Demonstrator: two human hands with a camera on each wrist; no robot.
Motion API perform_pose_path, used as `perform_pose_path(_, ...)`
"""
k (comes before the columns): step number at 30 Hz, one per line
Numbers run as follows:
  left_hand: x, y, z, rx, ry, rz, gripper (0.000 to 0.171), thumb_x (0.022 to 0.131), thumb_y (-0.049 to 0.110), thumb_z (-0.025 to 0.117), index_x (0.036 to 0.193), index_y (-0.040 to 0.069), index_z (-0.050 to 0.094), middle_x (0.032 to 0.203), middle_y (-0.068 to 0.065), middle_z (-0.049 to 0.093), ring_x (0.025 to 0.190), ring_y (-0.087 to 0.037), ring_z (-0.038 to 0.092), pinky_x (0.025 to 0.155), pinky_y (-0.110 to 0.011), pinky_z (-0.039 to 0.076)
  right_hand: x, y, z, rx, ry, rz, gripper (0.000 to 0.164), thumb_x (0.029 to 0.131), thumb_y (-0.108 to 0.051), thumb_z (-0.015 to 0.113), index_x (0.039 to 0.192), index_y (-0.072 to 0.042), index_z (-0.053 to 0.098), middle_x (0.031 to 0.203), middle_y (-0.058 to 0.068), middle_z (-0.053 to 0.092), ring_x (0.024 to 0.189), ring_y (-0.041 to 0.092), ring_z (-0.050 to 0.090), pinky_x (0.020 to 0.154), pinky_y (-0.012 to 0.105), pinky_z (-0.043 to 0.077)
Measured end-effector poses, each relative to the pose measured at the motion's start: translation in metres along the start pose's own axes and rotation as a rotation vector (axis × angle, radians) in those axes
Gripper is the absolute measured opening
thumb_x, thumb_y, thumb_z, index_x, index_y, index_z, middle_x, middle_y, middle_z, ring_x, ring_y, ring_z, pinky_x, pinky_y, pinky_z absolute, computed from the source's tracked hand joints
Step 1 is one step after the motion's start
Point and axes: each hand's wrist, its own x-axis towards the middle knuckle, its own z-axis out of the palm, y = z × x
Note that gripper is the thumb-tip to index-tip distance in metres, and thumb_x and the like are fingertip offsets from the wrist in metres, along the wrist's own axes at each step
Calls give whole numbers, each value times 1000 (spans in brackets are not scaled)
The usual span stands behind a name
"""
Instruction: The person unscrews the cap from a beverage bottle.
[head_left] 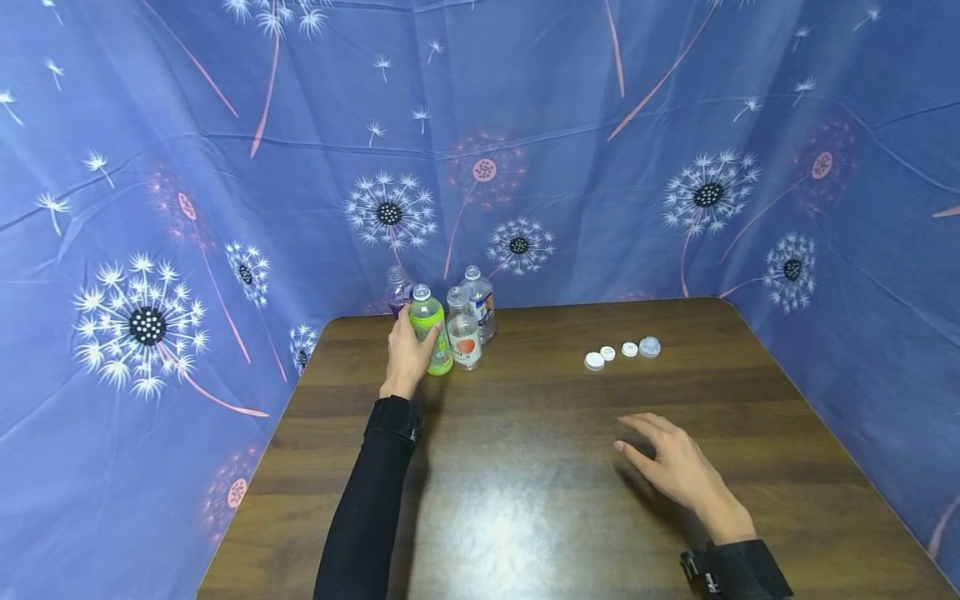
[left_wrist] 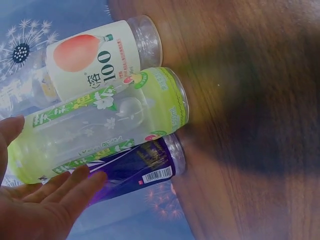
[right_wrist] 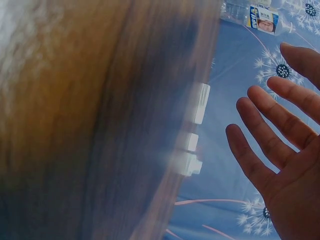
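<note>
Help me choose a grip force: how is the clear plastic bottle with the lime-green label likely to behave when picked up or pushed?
The lime-green bottle is probably light for its size, since no liquid shows inside. Its see-through wall looks thin and may flex under a squeeze. Tall and narrow, it could tip if pushed near the top.

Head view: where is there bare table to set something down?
Bare table lies between the bottles and the caps, between the left sleeve and right hand, and from the caps to the right edge. Crowded: far left, where four bottles bunch together, the left hand at the green one.
</note>
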Motion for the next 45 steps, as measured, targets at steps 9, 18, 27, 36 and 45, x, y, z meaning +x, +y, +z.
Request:
perform_pose_path(9,-4,3,-7,-99,20,43,68,98,28,75,153,5,43,137,-23,59,131,-41,58,112,-55,52,1,-1,0,4,-2,1,44,102,-38,70,138,-13,66,132,11,70,121,40,68,97,64,58)
perform_pose_path(18,-22,12,-19,-101,-6,51,71,99,31,75,155,6,40,134,-23,59,123,-40,63,96,-53,62,2,-4,0,-6,-21,18,45,102,-41,69,139,-15,66,134,10,69,123,40,67,97,65,58)
perform_pose_path(27,-41,19,-24,-106,-45,61,73,98,33,76,156,7,39,140,-22,59,126,-40,64,98,-52,63,5,-5,2,-5,-5,15,46,101,-41,69,138,-14,67,134,11,69,125,39,64,100,64,56)
perform_pose_path(36,-72,28,-13,-111,-62,88,68,94,33,80,150,9,49,134,-17,65,125,-37,65,102,-54,59,5,-4,1,-5,9,1,46,101,-41,70,138,-14,67,134,10,68,126,38,64,101,64,56)
perform_pose_path(45,-99,44,0,-126,-87,139,67,91,30,84,147,11,53,133,-14,68,119,-32,68,97,-49,62,4,-5,3,2,-11,16,46,102,-42,69,139,-15,66,136,10,67,127,40,63,100,66,56)
